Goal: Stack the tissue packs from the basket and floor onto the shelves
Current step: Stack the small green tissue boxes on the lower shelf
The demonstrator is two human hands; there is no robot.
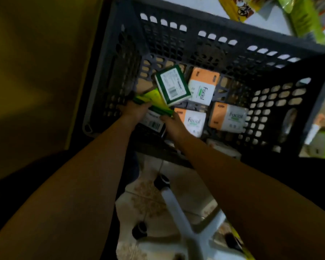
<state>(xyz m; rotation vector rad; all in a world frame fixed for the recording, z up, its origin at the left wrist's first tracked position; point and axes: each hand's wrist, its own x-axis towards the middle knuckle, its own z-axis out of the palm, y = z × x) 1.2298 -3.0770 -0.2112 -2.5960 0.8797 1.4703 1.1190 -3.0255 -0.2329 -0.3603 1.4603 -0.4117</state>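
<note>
Left hand (137, 110) and right hand (174, 125) both grip a green pack (154, 104) in the basket (195, 32). Orange packs (227, 117) lie further right, so plenty is left to stack.

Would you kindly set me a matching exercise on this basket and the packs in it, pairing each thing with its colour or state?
Things:
1 basket
2 tilted barcode pack
3 rightmost Facial pack
4 held pack

Colour or state:
a orange and white
b dark, perforated walls
c yellow-green, gripped by left hand and right hand
d green-edged

Pairs: 1-b, 2-d, 3-a, 4-c
</note>
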